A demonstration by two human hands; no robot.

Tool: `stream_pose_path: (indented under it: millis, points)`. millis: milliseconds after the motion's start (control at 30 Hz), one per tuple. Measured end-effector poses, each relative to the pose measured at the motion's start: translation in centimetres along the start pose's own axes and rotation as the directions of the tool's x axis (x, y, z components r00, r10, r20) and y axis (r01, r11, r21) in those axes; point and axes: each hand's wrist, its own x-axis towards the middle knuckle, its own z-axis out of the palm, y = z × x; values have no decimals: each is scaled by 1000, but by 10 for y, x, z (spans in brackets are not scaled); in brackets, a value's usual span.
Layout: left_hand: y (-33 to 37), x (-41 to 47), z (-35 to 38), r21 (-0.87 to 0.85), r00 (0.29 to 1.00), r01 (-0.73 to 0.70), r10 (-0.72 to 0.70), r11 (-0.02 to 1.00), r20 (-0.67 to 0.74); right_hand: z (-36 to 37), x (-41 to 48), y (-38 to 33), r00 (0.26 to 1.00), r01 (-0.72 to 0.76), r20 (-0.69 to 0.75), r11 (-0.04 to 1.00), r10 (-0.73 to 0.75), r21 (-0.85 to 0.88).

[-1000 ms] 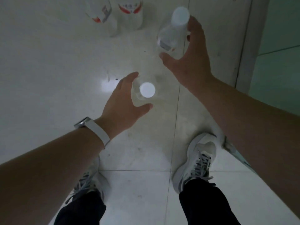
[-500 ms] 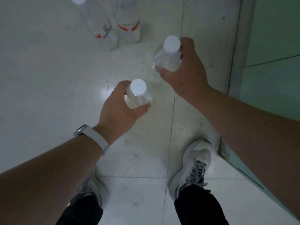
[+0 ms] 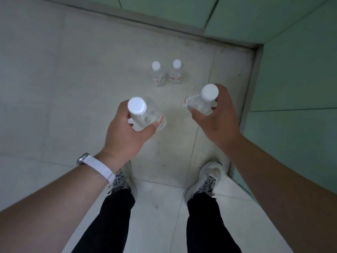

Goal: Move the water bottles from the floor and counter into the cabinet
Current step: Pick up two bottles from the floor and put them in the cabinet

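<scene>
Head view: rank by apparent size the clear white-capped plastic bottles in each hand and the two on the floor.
1. Left-hand bottle, right-hand bottle: alike, unranked.
2. Left floor bottle, right floor bottle: alike; smaller, likely just farther away.

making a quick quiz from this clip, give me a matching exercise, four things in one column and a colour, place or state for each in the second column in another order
Things
1 left hand
2 floor bottles
3 trousers
4 wall

Descriptions
A green
B black
C wears a watch and grips a bottle
D upright, side by side, untouched

Pairs: 1-C, 2-D, 3-B, 4-A
</scene>
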Motion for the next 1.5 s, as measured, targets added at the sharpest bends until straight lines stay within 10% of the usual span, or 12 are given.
stream_pose_path:
  millis: [667, 1500]
  points:
    - [183, -159, -318, -17, 940, -81, 71, 997, -332, -93, -92, -385, 913, 303, 297, 952, -279, -38]
    - [204, -160, -603, -194, 799, -262, 99, 945, -594, -17, -119, -692, 824, 417, 350, 895, -445, 156]
